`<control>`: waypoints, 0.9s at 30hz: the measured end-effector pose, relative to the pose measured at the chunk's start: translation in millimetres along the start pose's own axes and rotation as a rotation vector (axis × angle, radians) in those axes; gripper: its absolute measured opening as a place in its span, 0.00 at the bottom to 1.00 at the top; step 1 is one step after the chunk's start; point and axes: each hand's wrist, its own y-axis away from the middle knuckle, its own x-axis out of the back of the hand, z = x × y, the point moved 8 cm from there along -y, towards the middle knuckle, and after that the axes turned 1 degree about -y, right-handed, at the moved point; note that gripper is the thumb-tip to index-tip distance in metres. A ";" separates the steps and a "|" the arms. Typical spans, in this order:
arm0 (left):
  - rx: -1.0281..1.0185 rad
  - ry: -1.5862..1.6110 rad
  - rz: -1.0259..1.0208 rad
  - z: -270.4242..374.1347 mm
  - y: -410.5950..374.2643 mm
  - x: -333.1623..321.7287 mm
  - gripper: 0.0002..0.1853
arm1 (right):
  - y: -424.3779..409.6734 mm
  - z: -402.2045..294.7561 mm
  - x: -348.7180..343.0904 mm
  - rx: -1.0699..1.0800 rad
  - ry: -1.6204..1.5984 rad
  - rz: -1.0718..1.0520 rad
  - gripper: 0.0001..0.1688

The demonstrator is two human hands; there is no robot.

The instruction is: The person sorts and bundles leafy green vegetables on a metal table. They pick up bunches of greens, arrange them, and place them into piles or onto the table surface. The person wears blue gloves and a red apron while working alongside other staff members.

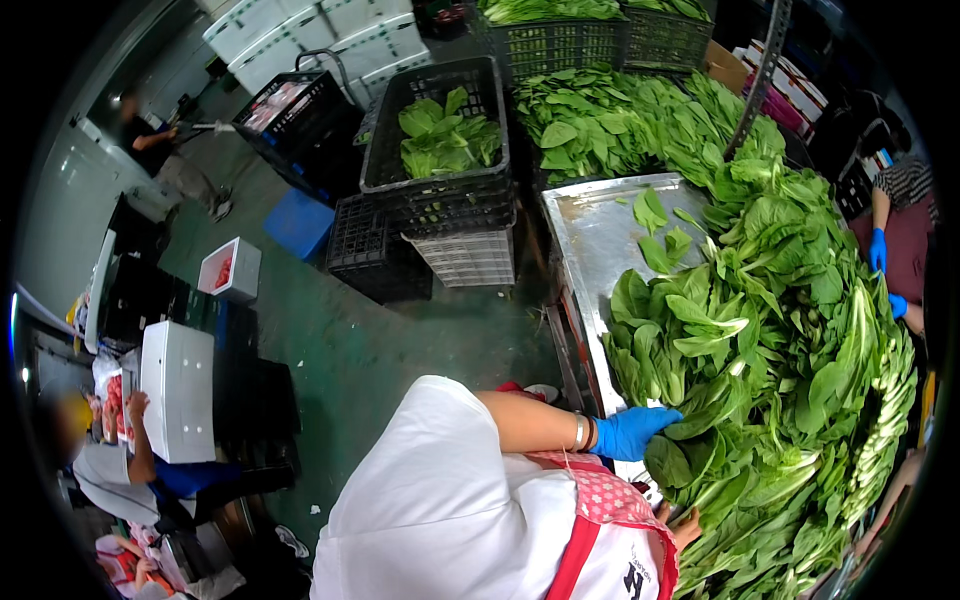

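Observation:
A large heap of leafy greens (pixel 780 360) with pale stems covers most of a metal-topped table (pixel 592 217). My left hand (pixel 634 433), in a blue glove, reaches over the table's near edge. Its fingertips touch leaves at the heap's near side; whether they grip any is unclear. Lower in view, my bare right hand (pixel 684 529) is among the greens, partly hidden by my pink apron (pixel 600 491). Its fingers rest against leaves, and their grip cannot be made out. A few loose leaves (pixel 652 214) lie on the bare metal.
Beyond the table stand black crates of greens (pixel 555 49) and a stacked black crate (pixel 375 176). An upright perforated metal post (pixel 761 82) rises by the heap. Blue-gloved hands (pixel 877 251) of another person are across the table. White foam boxes (pixel 176 390) and other people are at left.

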 end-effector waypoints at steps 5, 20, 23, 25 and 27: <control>0.045 0.171 -0.038 4.6 -2.5 1.2 0.37 | -1.4 -11.2 8.2 0.019 -0.051 0.048 0.24; 0.326 0.386 -0.379 -24.7 18.9 -12.5 0.22 | 1.9 13.6 6.2 0.106 -0.497 0.237 0.18; 0.761 0.432 -0.263 7.1 16.7 7.5 0.22 | 2.7 8.5 -3.1 0.103 -0.453 0.122 0.19; 0.722 0.642 -0.152 6.3 10.8 8.7 0.20 | 14.5 12.0 23.6 0.093 -0.374 0.253 0.17; 0.617 0.944 -0.115 31.8 -3.7 6.4 0.17 | 21.0 15.7 35.8 0.078 -0.247 0.264 0.16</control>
